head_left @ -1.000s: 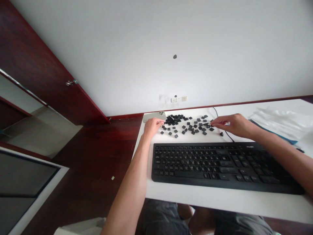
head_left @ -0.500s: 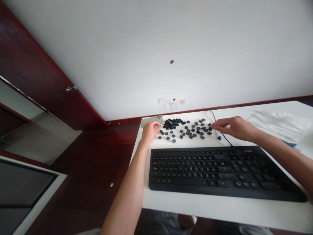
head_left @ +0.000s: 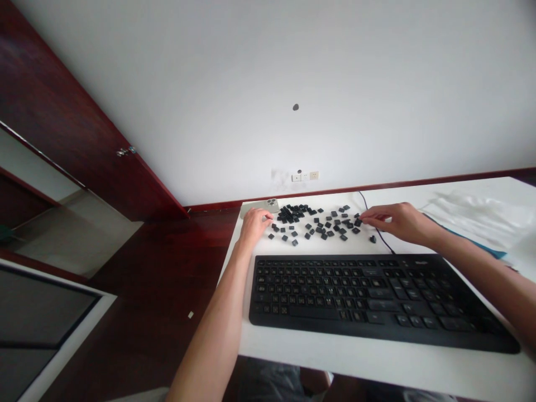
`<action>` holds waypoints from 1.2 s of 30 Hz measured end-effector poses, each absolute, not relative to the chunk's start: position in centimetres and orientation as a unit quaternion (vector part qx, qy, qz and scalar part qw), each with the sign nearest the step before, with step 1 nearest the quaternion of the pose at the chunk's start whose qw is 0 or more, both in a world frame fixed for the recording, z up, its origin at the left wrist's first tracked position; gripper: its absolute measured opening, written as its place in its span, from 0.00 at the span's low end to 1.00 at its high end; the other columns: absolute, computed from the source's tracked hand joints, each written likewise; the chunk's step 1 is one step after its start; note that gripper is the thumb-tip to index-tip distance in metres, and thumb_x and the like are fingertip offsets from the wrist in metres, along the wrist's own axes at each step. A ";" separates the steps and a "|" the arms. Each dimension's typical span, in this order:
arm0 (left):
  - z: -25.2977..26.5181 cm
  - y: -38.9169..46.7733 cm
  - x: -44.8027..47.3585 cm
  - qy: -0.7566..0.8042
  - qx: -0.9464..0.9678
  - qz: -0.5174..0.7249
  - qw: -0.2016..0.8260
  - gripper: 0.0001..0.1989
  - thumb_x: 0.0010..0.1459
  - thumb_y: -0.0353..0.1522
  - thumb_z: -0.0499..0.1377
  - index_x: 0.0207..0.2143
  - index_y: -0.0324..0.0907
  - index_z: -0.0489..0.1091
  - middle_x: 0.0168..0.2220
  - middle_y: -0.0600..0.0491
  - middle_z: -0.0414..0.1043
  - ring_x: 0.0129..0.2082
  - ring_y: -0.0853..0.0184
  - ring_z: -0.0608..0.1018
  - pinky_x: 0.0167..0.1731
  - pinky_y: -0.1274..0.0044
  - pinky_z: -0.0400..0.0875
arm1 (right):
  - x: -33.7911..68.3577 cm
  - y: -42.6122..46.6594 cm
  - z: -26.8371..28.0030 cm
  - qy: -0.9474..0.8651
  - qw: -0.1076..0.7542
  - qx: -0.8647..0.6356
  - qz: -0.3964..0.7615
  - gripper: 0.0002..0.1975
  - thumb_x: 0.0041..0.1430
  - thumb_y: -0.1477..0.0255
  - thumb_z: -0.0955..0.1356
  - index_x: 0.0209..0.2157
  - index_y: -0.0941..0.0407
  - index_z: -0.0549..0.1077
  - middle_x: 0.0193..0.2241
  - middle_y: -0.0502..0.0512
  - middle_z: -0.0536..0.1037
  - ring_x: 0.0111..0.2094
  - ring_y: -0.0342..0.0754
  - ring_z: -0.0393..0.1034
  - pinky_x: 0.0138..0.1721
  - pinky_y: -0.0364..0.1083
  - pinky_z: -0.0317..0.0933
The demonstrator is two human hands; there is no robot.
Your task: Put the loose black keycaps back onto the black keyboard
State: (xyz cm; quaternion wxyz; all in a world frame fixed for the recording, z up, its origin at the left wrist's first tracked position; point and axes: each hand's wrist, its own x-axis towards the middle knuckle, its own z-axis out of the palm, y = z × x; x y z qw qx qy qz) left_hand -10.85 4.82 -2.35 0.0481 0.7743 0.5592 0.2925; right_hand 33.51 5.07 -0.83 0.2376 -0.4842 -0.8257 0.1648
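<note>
Loose black keycaps [head_left: 329, 225] lie scattered on the white table, with a denser heap [head_left: 288, 213] at the left. My left hand [head_left: 254, 224] is at the heap's left side, thumb and forefinger pinched together; what is between them, if anything, is too small to make out. At the right end of the scatter, my right hand [head_left: 389, 219] has its fingertips closed on a black keycap [head_left: 359, 221]. A single odd-shaped black piece [head_left: 372, 239] lies below that hand. The black keyboard [head_left: 318, 316] lies in front, nearer to me, with keys in its rows.
A phone [head_left: 262, 207] lies at the table's back left, behind my left hand. The keyboard cable [head_left: 383, 237] runs back under my right hand. Crumpled white plastic [head_left: 477, 215] covers the right side. The table's left edge [head_left: 226, 268] drops to a dark red floor.
The view has shifted slightly, so the keyboard sits a little lower and further left. Both hands stay almost in place by the keycaps. A dark bit at my left fingertips no longer shows clearly.
</note>
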 end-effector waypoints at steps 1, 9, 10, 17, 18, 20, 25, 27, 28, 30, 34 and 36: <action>-2.3 4.8 -10.9 0.557 0.776 0.290 0.047 0.03 0.59 0.27 0.69 0.34 0.44 0.81 0.40 0.51 0.84 0.43 0.59 0.79 0.52 0.66 0.70 | 33.5 5.1 -1.0 -0.826 0.241 -0.481 0.167 0.18 0.65 0.55 0.68 0.43 0.51 0.85 0.36 0.55 0.87 0.37 0.57 0.82 0.43 0.54 0.75; -1.6 4.1 -10.7 0.542 0.807 0.235 0.017 0.09 0.62 0.25 0.65 0.37 0.47 0.83 0.42 0.53 0.84 0.42 0.59 0.77 0.50 0.67 0.69 | 33.4 5.2 -1.5 -0.829 0.242 -0.472 0.174 0.16 0.65 0.56 0.69 0.43 0.49 0.85 0.38 0.54 0.87 0.37 0.57 0.82 0.42 0.53 0.75; -1.5 4.0 -10.6 0.542 0.808 0.229 0.016 0.09 0.62 0.24 0.64 0.37 0.47 0.83 0.42 0.53 0.84 0.43 0.59 0.76 0.50 0.67 0.69 | 33.4 5.2 -1.5 -0.830 0.242 -0.472 0.175 0.16 0.65 0.56 0.69 0.44 0.49 0.85 0.38 0.54 0.87 0.37 0.57 0.82 0.42 0.53 0.75; -1.0 3.8 -9.9 0.533 0.812 0.238 0.023 0.10 0.63 0.24 0.62 0.37 0.46 0.82 0.42 0.53 0.83 0.43 0.60 0.77 0.50 0.68 0.70 | 33.1 4.9 -1.3 -0.828 0.241 -0.475 0.174 0.16 0.65 0.56 0.69 0.43 0.48 0.85 0.38 0.54 0.88 0.37 0.57 0.83 0.42 0.53 0.75; -1.0 3.8 -9.9 0.528 0.811 0.250 0.027 0.11 0.64 0.23 0.61 0.38 0.46 0.82 0.43 0.52 0.83 0.43 0.60 0.78 0.51 0.68 0.70 | 33.1 4.9 -1.4 -0.828 0.239 -0.476 0.174 0.16 0.65 0.56 0.68 0.43 0.48 0.85 0.38 0.54 0.88 0.38 0.57 0.83 0.42 0.53 0.75; -1.0 3.9 -9.9 0.524 0.807 0.272 0.030 0.13 0.64 0.22 0.59 0.41 0.45 0.81 0.43 0.52 0.83 0.45 0.61 0.78 0.52 0.69 0.70 | 33.1 5.0 -1.4 -0.829 0.237 -0.477 0.171 0.16 0.65 0.56 0.68 0.43 0.48 0.85 0.38 0.54 0.88 0.38 0.58 0.83 0.42 0.53 0.75; -1.8 4.2 -10.1 0.550 0.778 0.299 0.054 0.09 0.66 0.27 0.60 0.43 0.45 0.80 0.44 0.51 0.83 0.47 0.60 0.80 0.50 0.70 0.72 | 33.1 4.9 -1.4 -0.831 0.240 -0.474 0.167 0.16 0.65 0.56 0.68 0.43 0.48 0.85 0.38 0.54 0.88 0.38 0.58 0.83 0.41 0.53 0.75; -2.1 4.2 -10.1 0.559 0.771 0.297 0.074 0.07 0.67 0.31 0.61 0.42 0.46 0.81 0.44 0.51 0.84 0.46 0.60 0.80 0.49 0.70 0.73 | 33.0 4.9 -1.3 -0.831 0.238 -0.474 0.167 0.16 0.65 0.57 0.68 0.43 0.48 0.85 0.38 0.54 0.88 0.38 0.58 0.83 0.41 0.53 0.75; -2.2 4.1 -10.0 0.563 0.769 0.293 0.080 0.07 0.67 0.32 0.61 0.42 0.46 0.81 0.44 0.51 0.84 0.46 0.60 0.81 0.49 0.70 0.73 | 32.9 4.8 -1.3 -0.832 0.236 -0.474 0.167 0.16 0.65 0.57 0.68 0.43 0.48 0.85 0.38 0.54 0.88 0.38 0.58 0.83 0.41 0.53 0.75; -2.2 4.1 -9.7 0.570 0.767 0.284 0.082 0.07 0.67 0.33 0.62 0.40 0.46 0.81 0.43 0.51 0.84 0.44 0.60 0.81 0.49 0.70 0.73 | 32.8 4.7 -1.2 -0.834 0.233 -0.471 0.170 0.16 0.65 0.57 0.68 0.43 0.48 0.85 0.38 0.54 0.88 0.39 0.58 0.83 0.41 0.53 0.75; -1.7 3.9 -9.3 0.583 0.758 0.277 0.089 0.06 0.65 0.32 0.63 0.38 0.46 0.82 0.40 0.52 0.85 0.40 0.60 0.82 0.47 0.70 0.74 | 32.8 4.6 -1.2 -0.837 0.225 -0.468 0.171 0.16 0.66 0.57 0.68 0.44 0.48 0.85 0.40 0.54 0.88 0.40 0.59 0.83 0.42 0.54 0.75; -1.4 3.9 -9.4 0.593 0.750 0.277 0.092 0.05 0.64 0.32 0.64 0.37 0.46 0.82 0.39 0.52 0.85 0.39 0.60 0.82 0.46 0.70 0.74 | 32.8 4.7 -1.2 -0.837 0.222 -0.470 0.172 0.16 0.66 0.56 0.67 0.44 0.48 0.85 0.40 0.54 0.88 0.40 0.59 0.83 0.43 0.55 0.75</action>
